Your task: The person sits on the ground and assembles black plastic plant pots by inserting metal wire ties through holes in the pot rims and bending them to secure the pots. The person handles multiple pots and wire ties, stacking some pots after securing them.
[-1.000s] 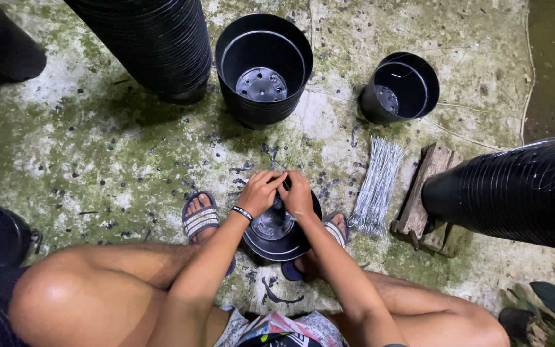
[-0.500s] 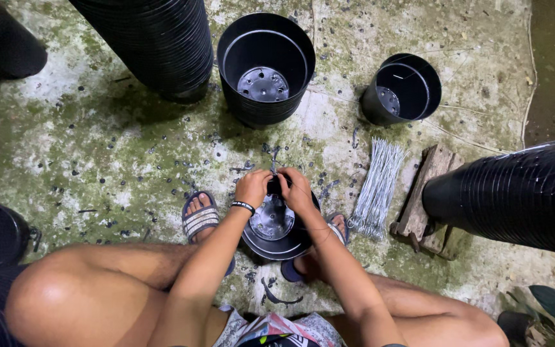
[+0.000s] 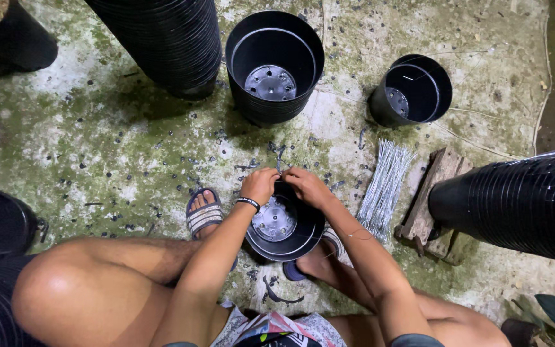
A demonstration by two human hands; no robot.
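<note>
Between the person's two feet sits a small black pot (image 3: pixel 284 225), tipped so its open mouth faces up toward the camera. Both hands are at its far rim. The left hand (image 3: pixel 259 185) has its fingers curled down over the rim, holding it. A dark band goes round that wrist. The right hand (image 3: pixel 306 186) is just beside it, almost touching, with its fingers (image 3: pixel 292 175) bent and pinched close together on the same rim. Something thin may be between those fingertips, but it is too small to tell.

Past the fingers, farther away on the floor, stands a big black pot (image 3: pixel 275 64) with a grey round bottom full of holes. To the right of it is a smaller black pot (image 3: pixel 412 90), leaning over. Just to the right of the right hand lies a bundle of thin grey wires (image 3: pixel 383 186), and beside that a wooden block (image 3: pixel 435 193). A long stack of black pots (image 3: pixel 521 202) lies on the block. Another tall stack (image 3: pixel 168 38) is far from the fingers on the left side. The green mossy floor (image 3: pixel 97 141) has little dark bits all over it. A striped sandal (image 3: pixel 203 215) is near the left hand.
</note>
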